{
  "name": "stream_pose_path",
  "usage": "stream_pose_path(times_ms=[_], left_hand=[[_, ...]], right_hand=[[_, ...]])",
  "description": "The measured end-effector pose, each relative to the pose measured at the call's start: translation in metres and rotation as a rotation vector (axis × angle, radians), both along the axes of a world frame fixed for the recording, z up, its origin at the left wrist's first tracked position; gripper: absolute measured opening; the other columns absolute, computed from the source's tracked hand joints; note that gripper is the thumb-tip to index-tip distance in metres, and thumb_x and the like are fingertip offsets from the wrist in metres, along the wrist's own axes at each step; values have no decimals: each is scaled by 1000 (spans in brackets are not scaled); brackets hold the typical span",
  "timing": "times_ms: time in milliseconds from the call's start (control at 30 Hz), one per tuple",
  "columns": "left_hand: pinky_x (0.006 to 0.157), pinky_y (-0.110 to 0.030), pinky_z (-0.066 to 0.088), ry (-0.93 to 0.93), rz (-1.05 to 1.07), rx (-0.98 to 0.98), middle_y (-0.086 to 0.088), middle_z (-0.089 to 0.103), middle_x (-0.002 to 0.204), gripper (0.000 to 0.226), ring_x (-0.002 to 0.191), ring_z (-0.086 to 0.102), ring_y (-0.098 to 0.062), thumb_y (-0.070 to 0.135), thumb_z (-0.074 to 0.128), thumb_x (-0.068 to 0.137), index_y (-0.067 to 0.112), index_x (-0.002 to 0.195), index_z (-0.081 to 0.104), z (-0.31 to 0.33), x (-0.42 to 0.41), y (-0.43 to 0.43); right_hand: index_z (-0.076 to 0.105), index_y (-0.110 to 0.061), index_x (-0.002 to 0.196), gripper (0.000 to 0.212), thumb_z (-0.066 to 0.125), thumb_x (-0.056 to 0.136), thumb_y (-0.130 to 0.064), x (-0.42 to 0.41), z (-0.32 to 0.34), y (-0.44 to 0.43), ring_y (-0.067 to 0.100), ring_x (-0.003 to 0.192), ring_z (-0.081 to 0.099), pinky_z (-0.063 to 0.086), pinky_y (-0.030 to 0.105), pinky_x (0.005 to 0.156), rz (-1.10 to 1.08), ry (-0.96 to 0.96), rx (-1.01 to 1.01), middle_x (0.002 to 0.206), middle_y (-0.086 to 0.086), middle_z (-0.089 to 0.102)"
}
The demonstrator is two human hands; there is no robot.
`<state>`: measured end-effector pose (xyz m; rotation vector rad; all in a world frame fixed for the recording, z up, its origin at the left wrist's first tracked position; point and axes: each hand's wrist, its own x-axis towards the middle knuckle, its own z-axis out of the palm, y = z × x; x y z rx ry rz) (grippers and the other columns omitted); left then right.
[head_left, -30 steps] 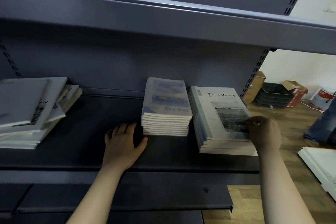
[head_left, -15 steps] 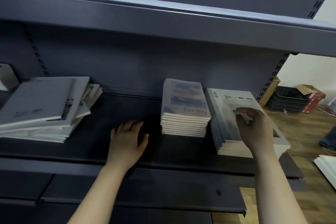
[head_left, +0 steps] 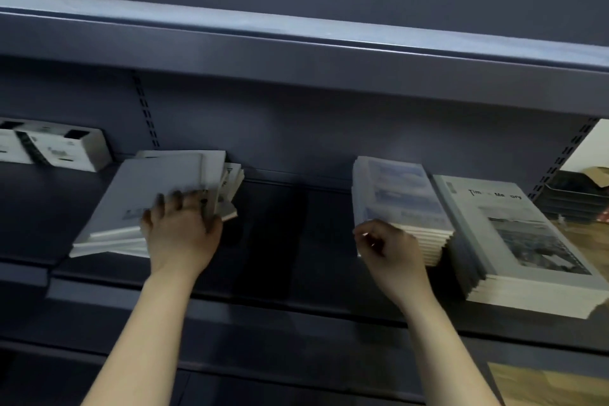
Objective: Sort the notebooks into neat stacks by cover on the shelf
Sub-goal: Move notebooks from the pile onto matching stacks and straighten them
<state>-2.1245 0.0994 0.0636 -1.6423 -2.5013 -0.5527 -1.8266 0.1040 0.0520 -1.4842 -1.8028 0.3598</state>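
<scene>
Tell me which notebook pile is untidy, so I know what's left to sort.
The left pile, under the left hand: its notebooks lie fanned and skewed. The middle stack and right stack are squared up.

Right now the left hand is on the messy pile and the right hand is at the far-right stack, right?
No. The head view shows the right hand at the blue stack, beside the far-right stack. The left hand is on the messy pile.
</scene>
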Motion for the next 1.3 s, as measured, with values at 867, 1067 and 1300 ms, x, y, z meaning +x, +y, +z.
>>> stream_pose_path(times_ms=[867,1067,1300], left_hand=[[73,-44,40,193,-138,110,-17,64,86,44,86,55,-38,43,74,68,3,84,71,-8,-3,-17],[59,-34,45,179,-169,126,-13,62,83,34,82,58,-33,41,62,82,7,85,68,6,1,-22],[45,-23,33,25,-362,655,-10,54,57,32,47,49,-24,16,63,84,2,57,54,25,23,-27]], right_hand=[[69,-31,93,19,63,87,-14,-53,-41,4,13,75,68,56,36,76,40,61,-229,83,-11,70],[66,-37,88,23,63,87,-14,-51,-40,4,13,74,68,56,40,77,57,92,-243,78,-14,68],[65,-36,88,15,62,89,-22,-52,-38,2,9,73,67,56,32,74,101,93,-263,78,-15,67]])
